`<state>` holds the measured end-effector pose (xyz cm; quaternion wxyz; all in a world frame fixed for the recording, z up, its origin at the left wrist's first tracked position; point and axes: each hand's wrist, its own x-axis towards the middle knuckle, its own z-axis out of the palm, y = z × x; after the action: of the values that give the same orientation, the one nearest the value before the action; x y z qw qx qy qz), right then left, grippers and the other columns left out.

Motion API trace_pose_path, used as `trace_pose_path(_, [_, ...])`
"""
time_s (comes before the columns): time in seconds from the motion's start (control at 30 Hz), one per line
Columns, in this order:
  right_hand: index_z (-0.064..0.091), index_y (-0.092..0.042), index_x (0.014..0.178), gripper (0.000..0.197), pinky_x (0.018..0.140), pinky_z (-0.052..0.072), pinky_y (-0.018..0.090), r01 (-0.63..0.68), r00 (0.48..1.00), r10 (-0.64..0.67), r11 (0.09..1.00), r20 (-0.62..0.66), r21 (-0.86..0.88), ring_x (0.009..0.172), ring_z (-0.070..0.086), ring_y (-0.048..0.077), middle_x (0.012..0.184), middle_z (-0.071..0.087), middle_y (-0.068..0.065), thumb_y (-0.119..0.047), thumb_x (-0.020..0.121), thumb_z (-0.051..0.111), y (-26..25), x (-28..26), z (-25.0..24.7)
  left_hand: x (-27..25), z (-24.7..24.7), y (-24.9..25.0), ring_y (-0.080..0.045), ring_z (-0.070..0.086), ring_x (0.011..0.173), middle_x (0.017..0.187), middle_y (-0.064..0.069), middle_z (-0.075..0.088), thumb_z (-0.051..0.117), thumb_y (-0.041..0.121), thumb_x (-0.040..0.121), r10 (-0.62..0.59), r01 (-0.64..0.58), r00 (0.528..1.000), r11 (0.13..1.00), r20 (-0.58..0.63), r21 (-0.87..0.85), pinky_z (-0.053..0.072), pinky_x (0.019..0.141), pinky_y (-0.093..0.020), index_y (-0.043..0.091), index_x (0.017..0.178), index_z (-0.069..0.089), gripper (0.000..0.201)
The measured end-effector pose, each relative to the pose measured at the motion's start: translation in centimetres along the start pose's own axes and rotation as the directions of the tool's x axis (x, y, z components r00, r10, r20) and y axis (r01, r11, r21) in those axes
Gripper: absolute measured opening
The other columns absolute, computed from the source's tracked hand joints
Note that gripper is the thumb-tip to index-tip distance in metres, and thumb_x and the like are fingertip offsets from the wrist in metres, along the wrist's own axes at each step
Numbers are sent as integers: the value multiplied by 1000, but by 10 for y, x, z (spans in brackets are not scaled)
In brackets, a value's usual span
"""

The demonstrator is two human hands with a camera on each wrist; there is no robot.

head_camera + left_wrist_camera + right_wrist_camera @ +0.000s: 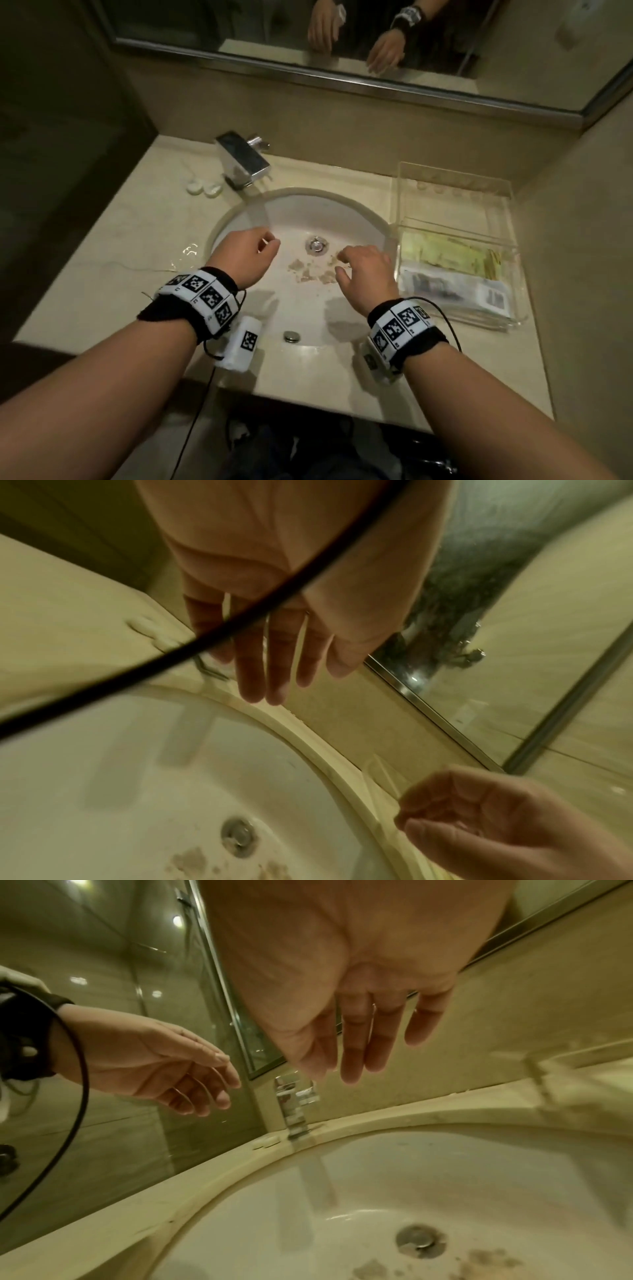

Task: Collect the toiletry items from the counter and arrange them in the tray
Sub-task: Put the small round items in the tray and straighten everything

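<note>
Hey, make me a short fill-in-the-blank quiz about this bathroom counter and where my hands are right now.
1. Both hands, the left hand and the right hand, hover over the ____.
2. The clear tray sits to the ____ of the sink.
3. The two small white round lids lie on the counter beside the ____.
4. Each hand is holding ____.

Missing words: sink; right; faucet; nothing

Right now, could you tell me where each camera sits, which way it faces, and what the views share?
Head: worn on the head, looking forward and down at the sink, the faucet and the clear tray at right; both forearms, left hand and right hand show.
Left wrist: under the left wrist, looking along the open palm toward the mirror; the right hand appears lower right.
Right wrist: under the right wrist, facing the faucet; the left hand appears at left.
Shared: all three show the drain and both hands.
</note>
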<state>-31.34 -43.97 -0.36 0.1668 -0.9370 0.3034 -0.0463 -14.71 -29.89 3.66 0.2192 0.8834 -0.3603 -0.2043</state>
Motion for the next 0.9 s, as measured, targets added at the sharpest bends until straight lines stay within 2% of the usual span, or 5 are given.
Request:
trace_pose_path(0.2, [63, -14, 107, 21, 79, 50, 36, 100, 988, -115, 984, 103, 144, 94, 61, 23, 100, 69, 2, -22, 89, 57, -80, 11, 27, -35, -40, -69, -16, 58, 83, 95, -2, 67, 50, 32, 95, -128, 127, 992, 990, 0, -59, 41, 72, -24, 15, 107, 66, 26])
trace_pose_path(0.43, [63, -14, 106, 22, 80, 49, 34, 210, 946, -228, 973, 229, 98, 96, 60, 22, 105, 66, 3, -27, 91, 53, -181, 64, 46, -57, -80, -148, -16, 62, 85, 94, 0, 68, 52, 34, 94, -219, 199, 974, 953, -61, -230, 49, 78, -28, 18, 100, 66, 22])
trace_pose_path(0.6, [63, -12, 105, 22, 80, 48, 34, 205, 949, -202, 979, 243, 14, 96, 60, 26, 106, 66, 8, -26, 90, 55, -220, 116, 51, -50, -103, -181, -18, 62, 86, 96, 0, 69, 52, 34, 93, -244, 205, 964, 935, -106, -291, 49, 81, -28, 18, 98, 67, 22])
trace_pose_path(0.77, [59, -11, 114, 29, 88, 46, 34, 142, 960, -120, 988, 254, -67, 107, 57, 27, 116, 63, 10, -25, 89, 59, -235, 178, 66, -34, -116, -198, -16, 61, 85, 97, 2, 68, 50, 36, 93, -236, 198, 966, 938, -103, -286, 48, 80, -27, 20, 100, 65, 23])
trace_pose_path(0.9, [53, -10, 121, 35, 89, 48, 36, 110, 962, -70, 984, 264, -141, 109, 57, 31, 120, 59, 14, -24, 90, 60, -242, 224, 86, -23, -123, -206, -14, 61, 84, 98, 5, 68, 48, 39, 94, -200, 176, 977, 953, -74, -247, 50, 81, -29, 22, 104, 64, 25])
